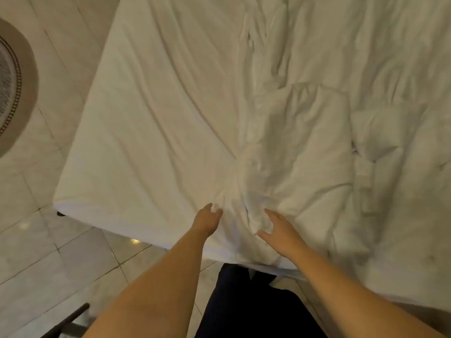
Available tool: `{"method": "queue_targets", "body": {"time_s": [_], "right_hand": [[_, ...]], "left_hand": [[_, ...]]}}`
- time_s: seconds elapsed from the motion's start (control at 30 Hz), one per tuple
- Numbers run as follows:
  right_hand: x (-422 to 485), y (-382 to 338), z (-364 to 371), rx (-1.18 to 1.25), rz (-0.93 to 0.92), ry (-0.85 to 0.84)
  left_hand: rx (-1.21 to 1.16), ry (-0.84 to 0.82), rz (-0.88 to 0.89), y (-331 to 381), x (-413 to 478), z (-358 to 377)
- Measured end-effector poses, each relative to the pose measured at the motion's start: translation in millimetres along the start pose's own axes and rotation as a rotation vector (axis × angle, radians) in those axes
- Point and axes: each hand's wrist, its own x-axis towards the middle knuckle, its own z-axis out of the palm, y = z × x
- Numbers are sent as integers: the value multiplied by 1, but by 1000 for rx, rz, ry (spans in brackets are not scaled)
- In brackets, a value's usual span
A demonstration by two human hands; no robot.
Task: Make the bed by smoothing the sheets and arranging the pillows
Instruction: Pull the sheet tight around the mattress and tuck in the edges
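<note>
Head: left hand [207,219] tight on sheet [151,142]

The floor [48,252] is made of large pale tiles with a marble look and thin dark joints running diagonally. At the far left lies a round rug [24,98], cut by the frame edge, with a wide beige border, a dark beaded ring and a grey centre. A small bright reflection [135,241] shines on one tile. At the near left stands a dark bar [73,315] of some furniture. The light is warm and dim.
</note>
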Motion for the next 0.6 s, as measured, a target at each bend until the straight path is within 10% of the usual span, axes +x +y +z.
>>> {"method": "queue_targets", "body": {"time_s": [0.6], "right_hand": [[60, 16, 51, 114, 18, -109]], "left_hand": [[-94, 85, 15, -15, 66, 25]]}}
